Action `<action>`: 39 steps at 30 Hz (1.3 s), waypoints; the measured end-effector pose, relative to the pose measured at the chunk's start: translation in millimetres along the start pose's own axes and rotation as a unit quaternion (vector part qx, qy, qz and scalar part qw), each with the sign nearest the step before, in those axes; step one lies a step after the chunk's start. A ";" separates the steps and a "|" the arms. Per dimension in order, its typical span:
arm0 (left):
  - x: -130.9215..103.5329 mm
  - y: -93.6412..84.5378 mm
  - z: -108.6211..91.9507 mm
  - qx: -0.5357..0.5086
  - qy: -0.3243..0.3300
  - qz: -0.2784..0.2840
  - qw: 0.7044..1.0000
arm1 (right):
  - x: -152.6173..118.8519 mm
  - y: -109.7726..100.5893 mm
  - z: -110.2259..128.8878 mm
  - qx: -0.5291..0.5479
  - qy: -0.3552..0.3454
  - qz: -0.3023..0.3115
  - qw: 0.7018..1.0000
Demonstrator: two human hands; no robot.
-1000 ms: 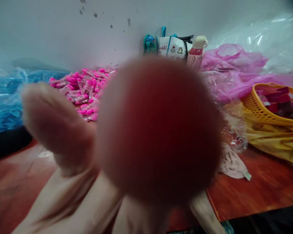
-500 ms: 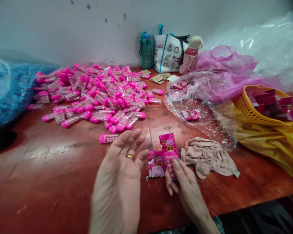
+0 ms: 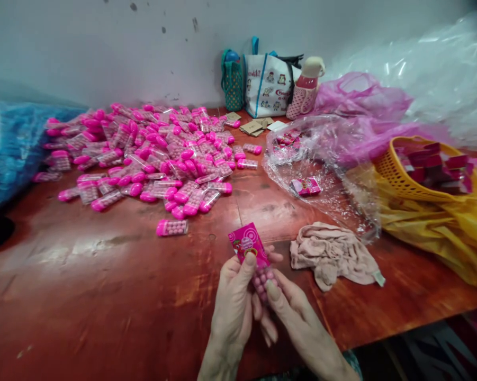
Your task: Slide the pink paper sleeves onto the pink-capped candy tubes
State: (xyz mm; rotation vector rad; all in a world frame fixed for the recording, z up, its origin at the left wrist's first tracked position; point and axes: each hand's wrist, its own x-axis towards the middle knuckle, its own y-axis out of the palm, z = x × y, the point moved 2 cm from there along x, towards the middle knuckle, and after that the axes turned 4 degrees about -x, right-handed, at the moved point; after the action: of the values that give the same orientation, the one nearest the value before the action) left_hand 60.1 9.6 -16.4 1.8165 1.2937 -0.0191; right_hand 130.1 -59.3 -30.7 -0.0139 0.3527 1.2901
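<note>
A pink printed packet (image 3: 248, 239) is pinched between the thumb and fingers of my left hand (image 3: 234, 299), low in the middle of the view. Just below it, my right hand (image 3: 291, 304) grips a clear container of round pink candies (image 3: 263, 280), its thumb lying on the candies. The two hands are side by side, and the packet meets the container's upper end. One pink-capped candy container (image 3: 172, 227) lies alone on the red table (image 3: 103, 275). Behind it spreads a large heap of similar containers (image 3: 154, 153).
A crumpled beige cloth (image 3: 335, 254) lies right of my hands. Beyond are clear plastic with a packet (image 3: 306, 186), a yellow basket (image 3: 405, 174) of packets, and a yellow bag (image 3: 432, 227). A white bag (image 3: 267, 87) and bottles stand at the wall; a blue bag (image 3: 11, 153) sits left.
My left hand has moved right and down from open and closed onto the packet. My right hand, with the container, has shifted slightly left and down. The stacked packets beneath are now hidden.
</note>
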 end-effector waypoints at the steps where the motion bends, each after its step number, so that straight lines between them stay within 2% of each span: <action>1: -0.3 0.2 1.5 -0.008 -0.001 0.001 1.000 | -0.3 0.3 -0.7 -0.014 0.000 -0.012 1.000; 7: -8.0 5.6 16.2 -0.018 -0.006 0.023 1.000 | -8.1 4.3 -8.9 -0.080 -0.016 -0.110 0.991; 11: -14.3 5.6 23.6 -0.023 -0.007 0.015 1.000 | -13.9 6.3 -12.8 -0.139 -0.029 -0.157 0.977; 16: -14.2 -1.2 25.7 -0.027 -0.023 0.024 0.999 | -11.9 14.5 -13.4 -0.151 -0.056 -0.171 0.972; 20: -10.8 -6.6 18.3 0.009 0.018 0.051 0.999 | -4.7 12.6 -9.3 -0.159 -0.068 -0.142 0.975; 22: -9.7 -10.1 13.8 0.044 0.059 0.051 0.996 | -1.8 5.3 -2.0 -0.218 -0.112 -0.163 0.956; 25: -8.9 -14.7 10.9 0.130 0.092 0.042 0.986 | -0.5 -8.7 13.0 -0.317 -0.218 -0.259 0.886; 26: -8.6 -15.6 11.5 0.156 0.087 0.048 0.983 | 0.3 -12.2 16.5 -0.324 -0.235 -0.270 0.876; 27: -8.3 -16.2 12.8 0.173 0.074 0.059 0.980 | 1.9 -14.8 18.2 -0.309 -0.229 -0.255 0.887; 28: -7.8 -16.8 14.6 0.181 0.057 0.071 0.979 | 4.1 -16.6 18.1 -0.270 -0.199 -0.222 0.915; 30: -6.6 -18.3 18.8 0.173 0.023 0.086 0.981 | 8.6 -18.1 13.6 -0.146 -0.108 -0.150 0.972; 31: -6.0 -19.1 20.9 0.168 0.008 0.089 0.982 | 10.2 -18.3 10.5 -0.079 -0.069 -0.129 0.986; 34: -5.3 -20.4 25.0 0.176 -0.005 0.085 0.981 | 13.4 -18.2 2.6 0.057 -0.027 -0.139 0.988; 39: -11.6 -15.8 23.2 0.212 0.023 0.059 0.975 | 13.7 -11.2 -1.6 0.066 -0.011 -0.178 0.982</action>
State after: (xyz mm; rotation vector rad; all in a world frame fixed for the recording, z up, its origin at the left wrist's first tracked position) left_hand 53.0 -13.1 -35.1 2.2659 1.2793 -0.2035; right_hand 143.4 -50.0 -37.9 0.0485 0.3966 0.9112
